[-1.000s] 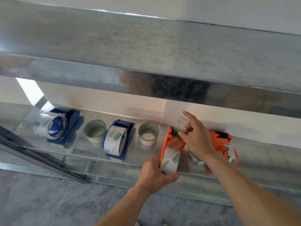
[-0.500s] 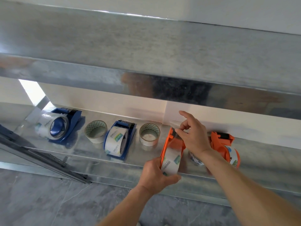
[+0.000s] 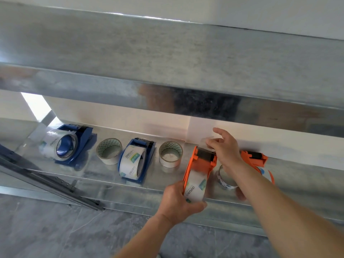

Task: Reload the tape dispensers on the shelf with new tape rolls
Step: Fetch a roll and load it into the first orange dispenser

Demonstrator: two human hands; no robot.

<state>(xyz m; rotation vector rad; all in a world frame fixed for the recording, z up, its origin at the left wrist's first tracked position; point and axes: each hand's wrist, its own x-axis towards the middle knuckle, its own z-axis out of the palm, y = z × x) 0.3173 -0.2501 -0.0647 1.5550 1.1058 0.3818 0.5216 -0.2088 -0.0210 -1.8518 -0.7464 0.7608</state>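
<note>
An orange tape dispenser (image 3: 202, 165) with a clear tape roll (image 3: 195, 187) loaded in it lies on the metal shelf (image 3: 104, 175). My left hand (image 3: 176, 203) grips its near end around the roll. My right hand (image 3: 226, 148) pinches the clear tape end at the dispenser's far blade end. A second orange dispenser (image 3: 257, 161) lies to the right, partly hidden by my right arm. Two blue dispensers (image 3: 71, 144) (image 3: 136, 159) with rolls sit to the left.
Two nearly used rolls (image 3: 108, 150) (image 3: 170, 154) stand between the dispensers, and another roll (image 3: 224, 178) stands under my right wrist. An upper metal shelf (image 3: 167, 71) overhangs the row. A dark metal rail (image 3: 46, 180) slants at the left. Grey tiled floor lies below.
My right hand has shifted slightly at the blade end, its fingers now spread while pinching the tape end. The left hand keeps its hold on the orange dispenser.
</note>
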